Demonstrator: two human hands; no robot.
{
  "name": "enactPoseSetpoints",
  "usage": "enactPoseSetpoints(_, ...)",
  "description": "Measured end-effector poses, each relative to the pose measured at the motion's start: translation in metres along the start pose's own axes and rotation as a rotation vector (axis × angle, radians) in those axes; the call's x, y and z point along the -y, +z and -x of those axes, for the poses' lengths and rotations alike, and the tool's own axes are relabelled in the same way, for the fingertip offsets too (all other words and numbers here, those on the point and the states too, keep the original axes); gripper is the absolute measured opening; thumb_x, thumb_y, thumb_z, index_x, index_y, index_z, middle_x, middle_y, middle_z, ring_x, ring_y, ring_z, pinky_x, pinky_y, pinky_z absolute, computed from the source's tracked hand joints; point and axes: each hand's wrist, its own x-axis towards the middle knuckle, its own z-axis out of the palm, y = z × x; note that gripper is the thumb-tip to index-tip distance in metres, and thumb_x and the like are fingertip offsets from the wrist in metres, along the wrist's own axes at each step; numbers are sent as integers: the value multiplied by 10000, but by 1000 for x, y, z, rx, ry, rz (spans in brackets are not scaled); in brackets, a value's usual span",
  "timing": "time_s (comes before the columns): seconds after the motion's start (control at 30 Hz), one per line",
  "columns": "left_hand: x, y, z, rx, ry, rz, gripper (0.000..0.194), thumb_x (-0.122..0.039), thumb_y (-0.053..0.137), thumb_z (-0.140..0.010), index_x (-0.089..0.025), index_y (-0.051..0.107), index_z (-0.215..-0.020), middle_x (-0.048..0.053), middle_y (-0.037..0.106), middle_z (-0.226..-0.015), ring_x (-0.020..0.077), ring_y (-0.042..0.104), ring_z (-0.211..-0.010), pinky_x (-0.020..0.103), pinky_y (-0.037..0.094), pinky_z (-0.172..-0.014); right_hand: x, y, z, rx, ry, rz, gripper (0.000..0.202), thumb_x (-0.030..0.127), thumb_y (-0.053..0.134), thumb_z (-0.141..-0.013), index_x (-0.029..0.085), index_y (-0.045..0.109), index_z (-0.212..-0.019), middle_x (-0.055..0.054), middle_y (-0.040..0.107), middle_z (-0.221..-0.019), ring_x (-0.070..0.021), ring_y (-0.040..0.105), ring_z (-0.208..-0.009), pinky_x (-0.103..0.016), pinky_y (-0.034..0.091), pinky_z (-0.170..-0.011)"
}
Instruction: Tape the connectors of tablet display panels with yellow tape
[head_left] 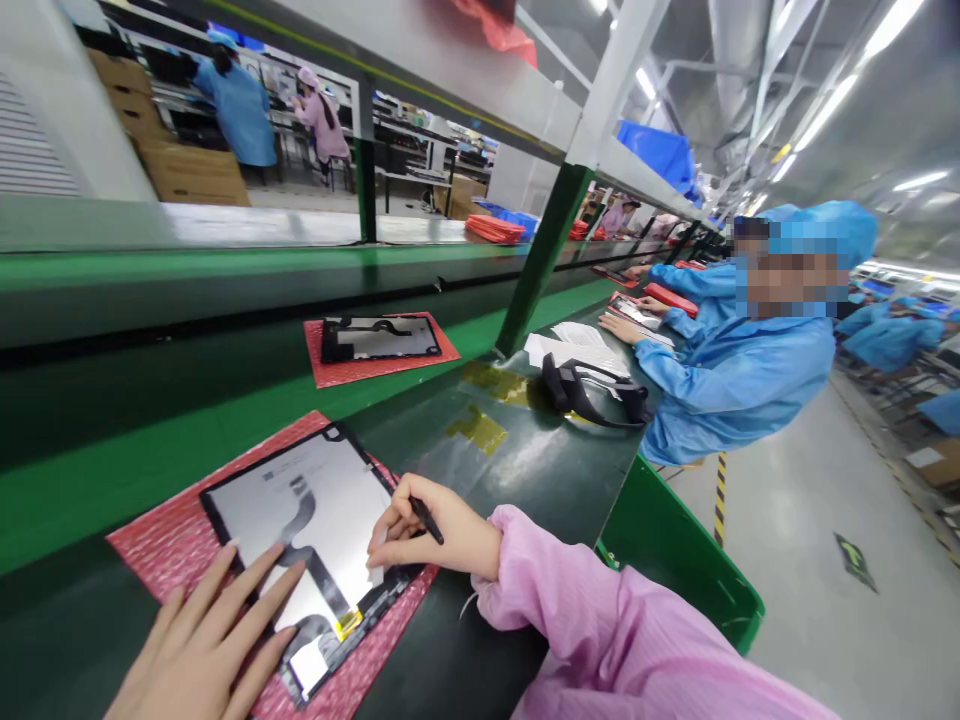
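Observation:
A tablet screen panel (300,520) lies back side up on a red bubble-wrap mat (161,545) on the dark bench. A black flex cable (304,510) runs across the panel's silver back. My left hand (210,640) rests flat with fingers spread on the panel's near-left corner. My right hand (435,535), in a pink sleeve, grips a thin black tool (426,520) like a pen, with its fingertips touching the panel's right edge.
A second panel (379,338) on a red mat sits on the green conveyor belt (187,400). Black straps (592,390) and white sheets (574,350) lie farther along the bench. A co-worker in blue (742,370) sits to the right. A green bin (675,560) hangs at the bench edge.

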Motion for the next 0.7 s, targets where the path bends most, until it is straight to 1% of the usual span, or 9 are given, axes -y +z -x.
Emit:
enactPoseSetpoints(0.07, -10, -14, -6, -26, 51, -69, 447, -303, 433, -1037, -188, 752, -1327, 108, 588, -1489, 452, 538, -1359, 594, 557, -938, -4, 1, -5, 68, 3, 58, 730, 356, 993, -566, 193, 327, -815, -32, 726, -848, -147, 705, -712, -243, 530, -639)
enactPoseSetpoints(0.1, -15, -21, -8, -7, 72, -90, 438, -333, 455, -1046, -180, 742, -1340, 116, 596, -1476, 448, 557, -1335, 576, 567, -914, -6, 2, -7, 99, 2, 90, 689, 357, 964, -640, 195, 318, -820, -30, 723, -848, -144, 709, -716, -239, 529, -641)
enactPoseSetpoints(0.17, -24, -31, -10, 32, 18, -56, 444, -396, 451, -1071, -193, 724, -1356, 110, 606, -1466, 424, 563, -1330, 596, 538, -974, -9, 5, -13, 141, 11, 153, 618, 321, 911, -742, 195, 312, -833, -28, 724, -873, -130, 717, -750, -235, 536, -695)
enactPoseSetpoints(0.23, -30, -36, -10, 141, -65, 62, 459, -423, 444, -1093, -203, 652, -1437, 85, 569, -1516, 388, 497, -1419, 586, 487, -1087, -12, 9, -23, 171, 32, 231, 566, 290, 878, -787, 196, 323, -844, -29, 725, -906, -116, 711, -771, -236, 539, -736)
enactPoseSetpoints(0.3, -32, -38, -8, 170, -185, 208, 451, -373, 420, -1105, -130, 602, -1438, 112, 589, -1487, 375, 466, -1455, 619, 423, -1157, -16, 14, -36, 208, 58, 272, 551, 261, 876, -781, 197, 332, -844, -25, 723, -911, -101, 693, -756, -228, 536, -737)
enactPoseSetpoints(0.33, -33, -38, -7, 160, -237, 261, 444, -346, 409, -1107, -105, 574, -1441, 126, 601, -1466, 362, 462, -1464, 619, 402, -1179, -19, 17, -43, 226, 75, 277, 552, 245, 881, -770, 197, 335, -844, -22, 722, -907, -96, 688, -751, -224, 535, -738)
enactPoseSetpoints(0.4, -35, -38, -5, 145, -294, 304, 428, -307, 382, -1110, -96, 529, -1451, 128, 610, -1449, 327, 453, -1480, 596, 376, -1213, -25, 21, -53, 245, 91, 276, 566, 225, 896, -737, 196, 340, -840, -17, 717, -884, -95, 687, -748, -214, 531, -733)
enactPoseSetpoints(0.57, -39, -33, -3, 95, -298, 329, 370, -262, 366, -1109, -126, 499, -1426, 98, 610, -1448, 308, 432, -1498, 597, 343, -1234, -38, 25, -69, 232, 39, 307, 554, 252, 887, -745, 200, 345, -850, -29, 725, -883, -108, 711, -757, -221, 552, -744)
enactPoseSetpoints(0.7, -40, -29, -2, 52, -289, 315, 345, -245, 383, -1106, -118, 516, -1397, 109, 622, -1427, 299, 425, -1505, 556, 330, -1251, -40, 25, -73, 210, 33, 345, 572, 287, 907, -725, 203, 353, -842, -34, 736, -887, -129, 720, -756, -249, 562, -735)
